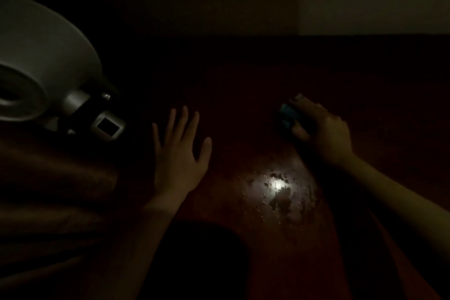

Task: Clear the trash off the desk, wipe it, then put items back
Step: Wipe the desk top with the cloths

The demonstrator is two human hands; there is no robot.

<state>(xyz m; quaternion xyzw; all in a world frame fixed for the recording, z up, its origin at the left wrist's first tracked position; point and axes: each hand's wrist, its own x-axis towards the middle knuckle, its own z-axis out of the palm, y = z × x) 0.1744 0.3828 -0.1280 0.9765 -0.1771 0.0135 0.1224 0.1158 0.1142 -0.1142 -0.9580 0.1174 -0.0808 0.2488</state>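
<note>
One blue sponge (pixel 288 115) under right hand (pixel 322 129)

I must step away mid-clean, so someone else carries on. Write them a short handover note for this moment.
Left hand rests flat on the desk, fingers spread.
Right hand grips a blue sponge against the desk.
A wet patch glints between the arms.
White lamp is at left.
No trash shows, though the picture is dim.
Wiping is under way; finishing it and putting items back remain.
</note>
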